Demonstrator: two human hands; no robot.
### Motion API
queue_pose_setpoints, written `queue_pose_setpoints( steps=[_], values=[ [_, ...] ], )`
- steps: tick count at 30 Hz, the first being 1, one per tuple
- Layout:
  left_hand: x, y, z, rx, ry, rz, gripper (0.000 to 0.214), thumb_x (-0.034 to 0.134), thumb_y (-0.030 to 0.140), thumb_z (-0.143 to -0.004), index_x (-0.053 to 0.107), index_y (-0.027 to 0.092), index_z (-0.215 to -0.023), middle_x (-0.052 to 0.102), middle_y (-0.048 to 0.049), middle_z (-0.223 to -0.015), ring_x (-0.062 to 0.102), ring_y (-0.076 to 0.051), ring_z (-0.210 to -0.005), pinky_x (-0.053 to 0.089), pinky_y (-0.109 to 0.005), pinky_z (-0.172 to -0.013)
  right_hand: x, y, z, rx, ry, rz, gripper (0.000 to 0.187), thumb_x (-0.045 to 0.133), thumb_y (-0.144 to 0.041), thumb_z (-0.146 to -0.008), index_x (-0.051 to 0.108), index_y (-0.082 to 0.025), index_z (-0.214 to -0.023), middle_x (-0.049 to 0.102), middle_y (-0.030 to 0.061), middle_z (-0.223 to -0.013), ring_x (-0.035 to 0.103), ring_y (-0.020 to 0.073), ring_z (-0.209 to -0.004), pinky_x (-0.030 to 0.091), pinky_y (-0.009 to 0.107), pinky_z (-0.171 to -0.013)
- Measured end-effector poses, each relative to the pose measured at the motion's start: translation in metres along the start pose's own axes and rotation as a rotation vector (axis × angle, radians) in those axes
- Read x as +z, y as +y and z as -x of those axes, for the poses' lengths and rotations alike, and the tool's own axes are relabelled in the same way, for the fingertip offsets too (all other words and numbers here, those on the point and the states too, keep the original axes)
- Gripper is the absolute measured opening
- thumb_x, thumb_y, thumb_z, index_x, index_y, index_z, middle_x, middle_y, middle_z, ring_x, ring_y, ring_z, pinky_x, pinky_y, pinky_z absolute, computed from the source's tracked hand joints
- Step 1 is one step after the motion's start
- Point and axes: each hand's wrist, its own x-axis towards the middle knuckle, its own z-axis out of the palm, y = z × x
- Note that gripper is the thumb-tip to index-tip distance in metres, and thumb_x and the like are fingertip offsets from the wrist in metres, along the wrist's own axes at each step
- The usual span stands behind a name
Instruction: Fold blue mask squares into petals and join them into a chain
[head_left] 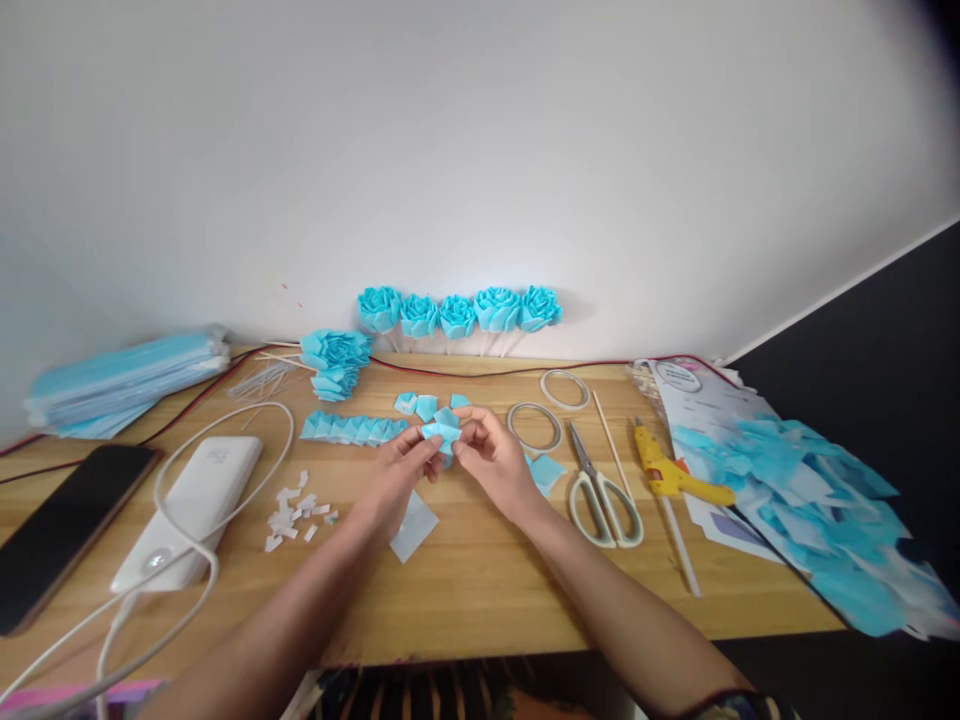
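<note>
Two rings (535,450) near right hand (493,458)

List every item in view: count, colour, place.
Upright flowers: five, blue, back
Lying flowers: several, blue, left
Flat bundle: one, blue, left
Phone: one, black, left
Power bank: one, white, left
Cable: one, white, left
Scraps: many, white, left
Folded strip: one, blue, centre
Loose pieces: several, blue, centre
Square sheet: one, whitish, centre
Tape rings: two, white, right
Scissors: one, pale-handled, right
Stick: one, tan, right
Glue gun: one, yellow, right
Rod: one, white, right
Cut pieces: many, blue, right
Papers: some, white, right
Wiring: some, red-black, back
Held petals: some, blue, between hands
Left hand, right hand: two, bare, centre
</note>
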Motion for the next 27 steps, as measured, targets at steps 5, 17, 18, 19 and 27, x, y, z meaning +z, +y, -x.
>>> queue_pose_setpoints(
  steps=[5, 17, 18, 19, 27],
  values=[
    [-0.0047, -0.0037, -0.0012, 0.037, 0.011, -0.081, 0.024, 0.070, 0.035, -0.073, 0.060, 0.015, -0.067, 0.054, 0.0025, -0.056, 0.045, -0.009, -0.052, 0.036, -0.023, -0.054, 0.0008, -0.0027, 0.0001, 0.015, -0.029, -0.021, 0.029, 0.058, -0.022, -0.079, 0.056, -0.023, -0.107, 0.051, -0.0035, -0.075, 0.053, 0.0127, -0.070, 0.045, 0.026, -0.068],
    [-0.0040, -0.0017, 0.0004, 0.085, -0.005, -0.279, 0.024, 0.068, 0.034, -0.073, 0.056, 0.016, -0.062, 0.049, 0.0044, -0.053, 0.042, -0.010, -0.053, 0.033, -0.023, -0.055, -0.0025, 0.0005, -0.0011, 0.015, -0.071, 0.008, 0.030, 0.058, -0.020, -0.081, 0.059, -0.023, -0.111, 0.056, -0.0021, -0.081, 0.055, 0.0129, -0.074, 0.044, 0.027, -0.071],
    [-0.0044, -0.0018, 0.0006, 0.077, -0.031, -0.256, 0.024, 0.067, 0.035, -0.074, 0.056, 0.016, -0.064, 0.050, 0.0038, -0.054, 0.043, -0.010, -0.054, 0.034, -0.023, -0.056, -0.0033, -0.0005, -0.0010, 0.021, -0.069, 0.000, 0.030, 0.058, -0.021, -0.080, 0.060, -0.024, -0.110, 0.056, -0.0019, -0.081, 0.055, 0.0130, -0.075, 0.044, 0.027, -0.072],
    [-0.0048, -0.0018, 0.0009, 0.065, -0.065, -0.224, 0.024, 0.066, 0.036, -0.076, 0.057, 0.016, -0.066, 0.052, 0.0030, -0.056, 0.044, -0.011, -0.055, 0.035, -0.023, -0.056, -0.0040, -0.0017, -0.0011, 0.030, -0.063, -0.017, 0.030, 0.059, -0.021, -0.080, 0.061, -0.024, -0.110, 0.057, -0.0016, -0.082, 0.056, 0.0133, -0.076, 0.044, 0.027, -0.073],
    [-0.0033, -0.0010, 0.0027, 0.039, -0.171, -0.143, 0.022, 0.065, 0.037, -0.080, 0.060, 0.015, -0.083, 0.057, 0.0004, -0.067, 0.049, -0.012, -0.062, 0.038, -0.023, -0.058, -0.0041, -0.0014, -0.0029, 0.062, -0.007, -0.166, 0.033, 0.064, -0.025, -0.078, 0.060, -0.024, -0.111, 0.058, -0.0017, -0.082, 0.056, 0.0138, -0.077, 0.045, 0.028, -0.076]
  ],
)
